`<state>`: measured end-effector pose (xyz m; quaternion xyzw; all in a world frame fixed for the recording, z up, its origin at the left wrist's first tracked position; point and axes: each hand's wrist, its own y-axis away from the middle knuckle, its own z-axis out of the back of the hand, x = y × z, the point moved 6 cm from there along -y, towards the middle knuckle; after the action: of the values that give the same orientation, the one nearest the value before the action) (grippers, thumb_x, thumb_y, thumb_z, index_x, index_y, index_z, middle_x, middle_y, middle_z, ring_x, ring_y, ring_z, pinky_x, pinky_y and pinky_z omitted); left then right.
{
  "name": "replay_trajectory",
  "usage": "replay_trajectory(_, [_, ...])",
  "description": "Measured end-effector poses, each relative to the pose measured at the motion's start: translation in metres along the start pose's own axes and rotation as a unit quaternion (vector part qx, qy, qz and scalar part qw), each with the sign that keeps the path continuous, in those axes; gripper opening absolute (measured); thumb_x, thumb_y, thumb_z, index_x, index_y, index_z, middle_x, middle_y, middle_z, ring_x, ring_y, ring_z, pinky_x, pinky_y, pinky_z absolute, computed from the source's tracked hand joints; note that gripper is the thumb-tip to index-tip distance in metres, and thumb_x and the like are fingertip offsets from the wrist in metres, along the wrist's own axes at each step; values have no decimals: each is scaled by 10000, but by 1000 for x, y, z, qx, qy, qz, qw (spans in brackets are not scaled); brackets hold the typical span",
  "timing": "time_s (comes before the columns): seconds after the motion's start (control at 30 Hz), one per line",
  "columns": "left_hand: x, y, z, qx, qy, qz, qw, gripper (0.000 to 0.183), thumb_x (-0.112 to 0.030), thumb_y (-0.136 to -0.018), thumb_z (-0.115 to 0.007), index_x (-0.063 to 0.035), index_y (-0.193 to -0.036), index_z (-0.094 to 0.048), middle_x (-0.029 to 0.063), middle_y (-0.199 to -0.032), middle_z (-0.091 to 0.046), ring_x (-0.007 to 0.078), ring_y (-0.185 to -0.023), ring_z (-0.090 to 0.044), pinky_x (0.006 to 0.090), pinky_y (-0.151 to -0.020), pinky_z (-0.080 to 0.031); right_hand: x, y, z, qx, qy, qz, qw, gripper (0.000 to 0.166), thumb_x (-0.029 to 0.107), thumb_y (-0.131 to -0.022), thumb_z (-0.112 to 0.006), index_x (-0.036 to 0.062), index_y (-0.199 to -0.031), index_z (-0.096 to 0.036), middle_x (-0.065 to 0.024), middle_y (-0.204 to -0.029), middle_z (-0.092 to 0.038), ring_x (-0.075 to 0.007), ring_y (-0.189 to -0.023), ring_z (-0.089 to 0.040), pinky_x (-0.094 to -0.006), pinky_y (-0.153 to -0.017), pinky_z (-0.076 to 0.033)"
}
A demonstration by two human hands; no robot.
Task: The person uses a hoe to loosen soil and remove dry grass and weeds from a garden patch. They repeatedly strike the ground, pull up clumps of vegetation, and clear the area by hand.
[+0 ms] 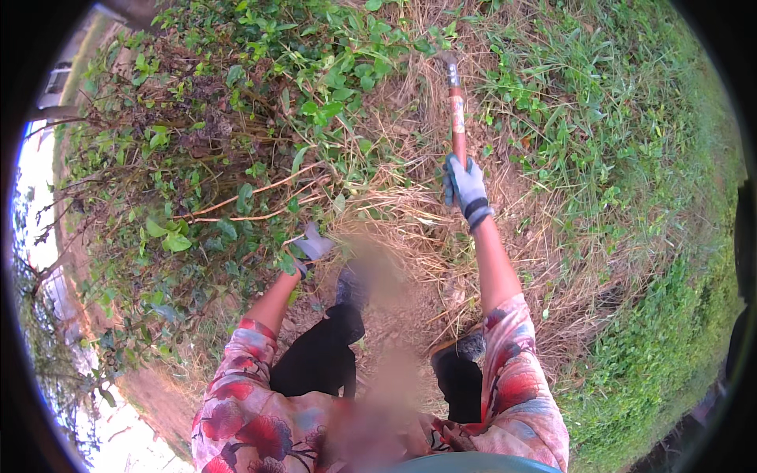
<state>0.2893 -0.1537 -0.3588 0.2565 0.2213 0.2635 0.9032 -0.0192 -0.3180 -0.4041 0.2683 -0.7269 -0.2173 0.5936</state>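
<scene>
My right hand (pixel 465 186), in a grey and dark work glove, is closed round the reddish handle of a hand tool (pixel 458 121). The tool points away from me; its metal socket carries rivets, and its head lies partly hidden among dry stalks and leaves. My left hand (pixel 313 245), in a similar glove, is low at the edge of a leafy shrub (pixel 177 236), partly covered by leaves and stems. Whether its fingers hold anything cannot be made out. Between the hands lies a heap of dry straw-like grass (pixel 402 207).
Thin bare branches (pixel 254 192) stick out of the shrub towards the straw. Green weeds (pixel 591 118) cover the ground at the right. My boots (pixel 352 287) stand on bare, crumbly soil (pixel 396 337). A blurred patch hides part of the middle.
</scene>
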Motion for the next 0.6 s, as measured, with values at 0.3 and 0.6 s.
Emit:
replay_trajectory(0.3, [59,-42,-30,-15,-78,11,997,431,-332,-604,-687,15,-842,-594,221,-802,-616,381,-746,-582,413,-716,-473,-45,-38,-69,68,181,-25,981,271,284,-821,-581,46,-889,-470,-54,-560,-520,-153,-394,-486,-304,-347,-398])
replay_trajectory(0.6, [81,-58,-69,1,-162,-179,970,320,-383,-683,-603,-81,-789,-623,182,-707,-595,357,-647,-574,445,-604,-465,-31,42,20,42,-15,-99,994,174,263,-871,-535,93,-867,-496,-13,-537,-473,-130,-350,-425,-285,-304,-365])
